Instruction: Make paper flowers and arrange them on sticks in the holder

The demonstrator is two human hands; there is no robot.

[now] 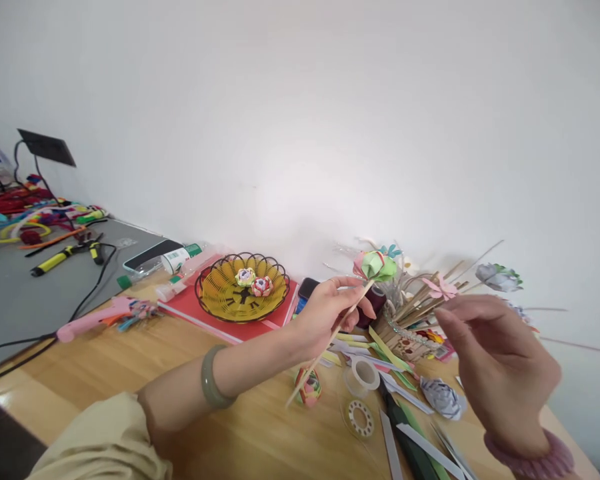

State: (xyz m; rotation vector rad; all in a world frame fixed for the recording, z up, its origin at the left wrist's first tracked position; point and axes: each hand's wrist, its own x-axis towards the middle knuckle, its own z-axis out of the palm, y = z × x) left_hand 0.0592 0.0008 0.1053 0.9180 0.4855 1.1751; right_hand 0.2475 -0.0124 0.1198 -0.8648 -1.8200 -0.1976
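My left hand (327, 313) grips a thin wooden stick (325, 350) topped by a green and pink paper flower (375, 265), held up over the wooden table (145, 360). A green bangle sits on that wrist. My right hand (500, 367) hovers to the right of the flower with fingers loosely curled and nothing visible in it. It is next to a holder of wooden sticks and paper flowers (410, 320). Below the stick lies a small folded paper piece (309, 388).
A yellow wire basket (220, 297) with two paper flowers sits on a red book. A pink glue gun (105, 313), tape rolls (364, 373), a grey paper flower (443, 397) and paper strips lie on the table. Pipe cleaners and tools crowd the grey surface at left.
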